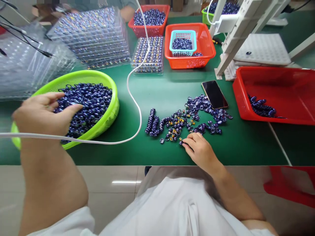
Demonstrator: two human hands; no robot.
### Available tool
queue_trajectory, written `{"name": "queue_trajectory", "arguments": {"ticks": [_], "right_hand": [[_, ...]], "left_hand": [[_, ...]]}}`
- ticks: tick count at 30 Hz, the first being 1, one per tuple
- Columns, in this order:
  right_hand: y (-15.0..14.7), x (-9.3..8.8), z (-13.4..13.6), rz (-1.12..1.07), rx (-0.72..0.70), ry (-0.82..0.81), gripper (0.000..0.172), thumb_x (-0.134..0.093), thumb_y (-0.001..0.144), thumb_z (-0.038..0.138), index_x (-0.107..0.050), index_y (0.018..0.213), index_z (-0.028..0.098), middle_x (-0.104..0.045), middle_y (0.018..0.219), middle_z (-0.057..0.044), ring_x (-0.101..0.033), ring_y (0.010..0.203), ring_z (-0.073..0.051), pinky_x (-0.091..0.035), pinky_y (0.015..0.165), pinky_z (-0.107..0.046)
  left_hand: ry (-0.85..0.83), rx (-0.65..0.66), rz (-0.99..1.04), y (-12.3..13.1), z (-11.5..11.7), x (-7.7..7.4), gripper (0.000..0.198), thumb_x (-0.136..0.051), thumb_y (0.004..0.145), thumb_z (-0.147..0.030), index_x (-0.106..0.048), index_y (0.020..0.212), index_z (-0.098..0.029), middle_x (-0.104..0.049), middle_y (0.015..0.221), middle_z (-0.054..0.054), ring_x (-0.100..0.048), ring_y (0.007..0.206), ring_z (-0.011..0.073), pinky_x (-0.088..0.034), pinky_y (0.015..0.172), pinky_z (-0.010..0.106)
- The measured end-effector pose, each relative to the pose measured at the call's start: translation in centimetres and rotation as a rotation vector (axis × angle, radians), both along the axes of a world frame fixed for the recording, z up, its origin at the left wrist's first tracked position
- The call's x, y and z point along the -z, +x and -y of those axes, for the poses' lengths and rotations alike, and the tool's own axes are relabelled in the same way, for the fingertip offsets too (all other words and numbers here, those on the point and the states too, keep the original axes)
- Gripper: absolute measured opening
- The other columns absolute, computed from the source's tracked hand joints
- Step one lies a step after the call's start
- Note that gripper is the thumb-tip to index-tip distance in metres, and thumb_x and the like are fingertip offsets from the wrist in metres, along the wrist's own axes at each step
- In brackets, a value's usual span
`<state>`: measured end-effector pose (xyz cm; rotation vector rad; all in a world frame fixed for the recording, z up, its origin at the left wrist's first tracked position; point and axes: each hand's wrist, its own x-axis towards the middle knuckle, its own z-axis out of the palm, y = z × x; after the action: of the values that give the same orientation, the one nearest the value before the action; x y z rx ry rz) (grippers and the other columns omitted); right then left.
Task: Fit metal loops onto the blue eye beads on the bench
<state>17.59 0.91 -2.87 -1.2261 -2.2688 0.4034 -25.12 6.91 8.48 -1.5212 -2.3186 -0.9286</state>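
My left hand (46, 111) is over the lime-green basket (114, 101), with thumb and fingers apart above a heap of shiny dark-blue ring-like pieces (91, 98). Nothing shows clearly between its fingers. At the front of the table my right hand (200, 149) pinches a small dark-blue piece (181, 142) between its fingertips. Just beyond it lie scattered pieces with orange-yellow parts (176, 126) and a spread of loose dark-blue caps (200, 103). Rows of stacked blue rings (150, 121) lie to the left of these.
A white cable (134, 98) loops across the table and over my left wrist. A phone (215, 94) lies beyond the loose pieces. Red bins (278, 119) and an orange basket (209, 49) hold more pieces. Clear trays (93, 39) are stacked behind. A metal post (233, 42) stands right.
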Motion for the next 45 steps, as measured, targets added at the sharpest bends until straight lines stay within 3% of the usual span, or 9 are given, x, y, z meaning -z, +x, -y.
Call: {"name": "queue_trajectory", "arguments": {"ticks": [3,6,10,12,21,29,34,38,45], "right_hand": [[-0.1,0.0,0.3,-0.141,0.027,-0.014,0.012,-0.053,0.095,0.016,-0.065,0.096,0.018,-0.061,0.093,-0.009,-0.057,0.088,-0.023,-0.051,0.081,-0.04],[0.0,-0.9,1.0,-0.375,0.052,-0.208,0.01,-0.052,0.096,0.02,-0.062,0.095,0.02,-0.061,0.093,-0.007,-0.058,0.084,-0.019,-0.05,0.074,-0.033],[-0.1,-1.8,1.8,-0.697,0.086,-0.606,0.015,-0.055,0.097,0.03,-0.063,0.089,0.02,-0.061,0.083,-0.002,-0.057,0.072,-0.014,-0.047,0.063,-0.026],[-0.1,-1.6,2.0,-0.815,0.095,-0.734,0.016,-0.059,0.095,0.034,-0.065,0.09,0.02,-0.061,0.078,0.0,-0.057,0.069,-0.013,-0.047,0.062,-0.024],[0.9,0.4,3.0,-0.947,0.145,-0.807,0.023,-0.062,0.092,0.04,-0.068,0.088,0.019,-0.062,0.073,-0.001,-0.055,0.064,-0.013,-0.046,0.057,-0.025],[0.9,-0.8,3.3,-0.861,0.132,-0.646,0.017,-0.059,0.094,0.035,-0.063,0.103,0.022,-0.064,0.096,-0.005,-0.062,0.077,-0.014,-0.054,0.069,-0.028],[1.3,-2.1,2.9,-0.588,-0.047,-0.391,0.047,-0.073,0.085,0.032,-0.057,0.129,0.03,-0.053,0.132,-0.01,-0.059,0.111,-0.023,-0.055,0.084,-0.035],[1.4,-2.9,2.3,-0.525,-0.15,-0.392,0.027,-0.068,0.089,0.026,-0.067,0.116,0.029,-0.06,0.117,-0.006,-0.063,0.105,-0.019,-0.054,0.091,-0.035],[2.0,-2.5,2.3,-0.474,-0.209,-0.461,0.014,-0.067,0.09,0.025,-0.07,0.104,0.024,-0.066,0.098,-0.004,-0.065,0.086,-0.015,-0.054,0.074,-0.026]], "left_hand": [[0.128,0.146,-0.175,3.1,0.2,0.5,0.055,-0.087,0.064,-0.028,-0.071,0.115,-0.016,-0.067,0.132,0.006,-0.06,0.123,0.0337,-0.044,0.108,0.052],[0.202,0.432,-0.019,8.9,2.5,1.4,0.046,-0.082,0.071,-0.019,-0.07,0.116,-0.018,-0.069,0.128,0.007,-0.062,0.121,0.0293,-0.046,0.108,0.048],[-0.246,0.998,0.607,16.7,5.5,3.8,0.036,-0.072,0.083,-0.02,-0.069,0.119,-0.021,-0.07,0.12,0.01,-0.069,0.102,0.0225,-0.057,0.091,0.037],[-0.423,1.114,0.885,19.5,6.3,5.3,0.036,-0.072,0.084,-0.022,-0.069,0.12,-0.019,-0.069,0.115,0.012,-0.069,0.094,0.0207,-0.059,0.084,0.034],[-0.513,0.882,1.555,24.8,7.5,8.5,0.023,-0.08,0.077,-0.029,-0.075,0.094,-0.014,-0.076,0.09,0.008,-0.071,0.084,0.0199,-0.058,0.081,0.034],[-0.568,0.684,1.687,24.9,7.5,9.3,0.027,-0.086,0.067,-0.028,-0.076,0.087,-0.014,-0.076,0.079,0.005,-0.069,0.072,0.016,-0.056,0.076,0.031],[-0.648,0.721,1.716,24.7,7.6,8.8,0.028,-0.085,0.068,-0.026,-0.074,0.091,-0.013,-0.076,0.082,0.005,-0.069,0.072,0.0162,-0.055,0.075,0.031],[-0.718,0.768,1.828,24.4,7.5,8.6,0.035,-0.085,0.069,-0.024,-0.067,0.096,-0.013,-0.075,0.082,0.004,-0.069,0.072,0.0143,-0.054,0.072,0.027],[-0.887,0.868,1.823,23.6,7.7,8.4,0.041,-0.084,0.073,-0.026,-0.056,0.102,-0.015,-0.072,0.078,0.002,-0.065,0.068,0.0112,-0.051,0.069,0.025]]}}
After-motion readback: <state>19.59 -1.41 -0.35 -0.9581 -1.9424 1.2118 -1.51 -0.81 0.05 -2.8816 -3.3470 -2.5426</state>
